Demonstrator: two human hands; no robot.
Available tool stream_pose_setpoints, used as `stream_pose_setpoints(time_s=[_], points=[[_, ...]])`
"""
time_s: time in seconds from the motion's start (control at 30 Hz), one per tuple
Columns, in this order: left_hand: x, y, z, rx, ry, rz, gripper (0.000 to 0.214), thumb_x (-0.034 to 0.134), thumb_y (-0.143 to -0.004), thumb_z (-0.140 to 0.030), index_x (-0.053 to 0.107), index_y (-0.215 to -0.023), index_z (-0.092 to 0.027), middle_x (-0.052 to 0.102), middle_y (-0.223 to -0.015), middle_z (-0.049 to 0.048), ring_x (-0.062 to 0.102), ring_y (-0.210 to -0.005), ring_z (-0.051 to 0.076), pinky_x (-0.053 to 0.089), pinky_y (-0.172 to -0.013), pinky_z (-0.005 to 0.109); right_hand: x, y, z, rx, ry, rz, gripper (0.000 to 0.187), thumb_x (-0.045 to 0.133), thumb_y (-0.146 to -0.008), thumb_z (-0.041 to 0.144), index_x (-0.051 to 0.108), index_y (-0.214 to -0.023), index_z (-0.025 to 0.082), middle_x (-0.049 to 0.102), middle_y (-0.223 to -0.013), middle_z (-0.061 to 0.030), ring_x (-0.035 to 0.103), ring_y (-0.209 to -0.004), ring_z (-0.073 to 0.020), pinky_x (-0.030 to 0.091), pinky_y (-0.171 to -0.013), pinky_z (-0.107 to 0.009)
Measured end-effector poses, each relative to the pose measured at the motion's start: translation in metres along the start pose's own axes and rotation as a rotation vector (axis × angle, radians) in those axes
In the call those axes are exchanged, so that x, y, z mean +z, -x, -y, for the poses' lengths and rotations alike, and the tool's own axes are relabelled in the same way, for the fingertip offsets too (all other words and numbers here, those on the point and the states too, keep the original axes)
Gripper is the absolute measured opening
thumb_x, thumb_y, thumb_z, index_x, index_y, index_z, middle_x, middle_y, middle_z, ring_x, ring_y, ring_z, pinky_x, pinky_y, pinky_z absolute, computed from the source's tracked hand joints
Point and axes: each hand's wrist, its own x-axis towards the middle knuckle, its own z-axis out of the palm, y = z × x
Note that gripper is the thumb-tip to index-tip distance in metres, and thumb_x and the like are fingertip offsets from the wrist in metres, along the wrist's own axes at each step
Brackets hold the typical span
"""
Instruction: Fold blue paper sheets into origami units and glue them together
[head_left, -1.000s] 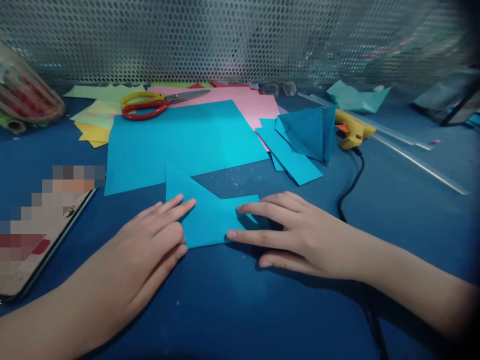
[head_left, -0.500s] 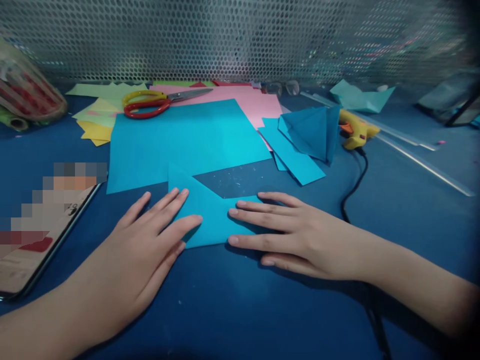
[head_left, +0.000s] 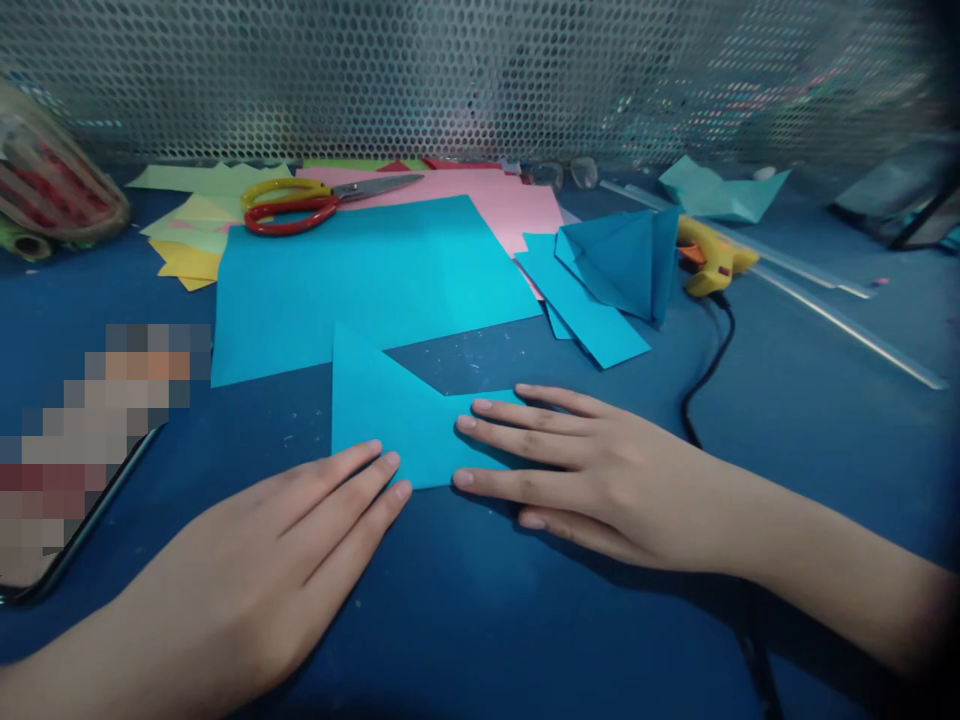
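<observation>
A folded piece of blue paper [head_left: 409,430] lies flat on the blue table, with a pointed flap rising at its upper left. My left hand [head_left: 277,550] rests its outstretched fingertips on the paper's lower left edge. Lying flat with fingers spread, my right hand [head_left: 592,465] presses on the paper's right end and hides part of it. Just behind is a larger blue sheet [head_left: 375,275], close to the tip of the flap.
Scissors [head_left: 296,215] with red and yellow handles lie on the large sheet. Blue strips [head_left: 600,325], a folded blue shape [head_left: 619,265] and a yellow glue gun [head_left: 712,262] sit at right, its black cord [head_left: 709,375] running forward. A phone [head_left: 82,540] lies at left.
My left hand has moved down from the paper's left side to its lower edge, uncovering the left side. My right hand has stayed nearly still.
</observation>
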Motion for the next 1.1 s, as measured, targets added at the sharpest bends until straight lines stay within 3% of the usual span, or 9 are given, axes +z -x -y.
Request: stream_pose_setpoints(time_s=[0.13,0.37,0.57,0.73,0.93,1.1], points=[[0.000,-0.003,-0.003,-0.018,-0.018,-0.035,0.055,0.030,-0.096,-0.003,0.051,-0.144,-0.019,0.062,-0.145,0.0056,0.053,-0.137,0.021,0.046,-0.109,0.036,0.000,0.000,0.002,0.009,-0.009,0.004,0.040,0.042,-0.110,0.031,0.054,-0.148,0.026,0.047,-0.158,-0.0075,0.041,-0.148,-0.0242,0.036,-0.121,-0.054],[-0.001,-0.004,-0.011,0.005,-0.010,-0.058,0.053,0.028,-0.095,0.000,0.059,-0.134,-0.016,0.073,-0.126,0.0067,0.062,-0.122,0.023,0.041,-0.108,0.038,-0.001,0.000,0.002,0.002,-0.001,-0.009,0.040,0.041,-0.110,0.030,0.055,-0.146,0.023,0.048,-0.157,-0.0082,0.043,-0.147,-0.0247,0.035,-0.121,-0.054],[-0.010,-0.010,-0.013,0.071,-0.111,0.068,0.058,0.029,-0.092,0.003,0.056,-0.139,-0.018,0.076,-0.114,0.0056,0.065,-0.110,0.022,0.042,-0.095,0.039,0.000,-0.003,0.005,-0.030,0.004,-0.043,0.039,0.039,-0.110,0.026,0.058,-0.143,0.016,0.059,-0.148,-0.0090,0.051,-0.141,-0.0193,0.041,-0.120,-0.039],[-0.012,-0.016,-0.014,0.075,-0.151,0.133,0.060,0.030,-0.090,0.003,0.056,-0.140,-0.017,0.076,-0.107,0.0065,0.063,-0.109,0.024,0.041,-0.092,0.041,0.002,-0.005,0.008,-0.004,-0.015,-0.037,0.039,0.038,-0.110,0.029,0.058,-0.142,0.017,0.063,-0.144,-0.0104,0.056,-0.134,-0.0215,0.046,-0.115,-0.042],[-0.006,-0.019,-0.017,-0.003,-0.118,0.024,0.058,0.024,-0.093,0.002,0.061,-0.133,-0.019,0.072,-0.101,0.0051,0.061,-0.101,0.025,0.041,-0.090,0.041,0.004,-0.009,0.014,0.030,-0.006,-0.069,0.038,0.036,-0.111,0.031,0.060,-0.139,0.022,0.064,-0.139,-0.0099,0.059,-0.126,-0.0236,0.049,-0.105,-0.045],[-0.003,-0.016,-0.018,-0.024,-0.077,-0.019,0.055,0.025,-0.091,0.004,0.059,-0.130,-0.016,0.071,-0.113,0.0072,0.058,-0.108,0.027,0.038,-0.094,0.042,0.004,-0.011,0.015,0.055,-0.031,-0.071,0.035,0.040,-0.110,0.032,0.062,-0.134,0.022,0.066,-0.135,-0.0109,0.059,-0.121,-0.0256,0.049,-0.099,-0.045]])
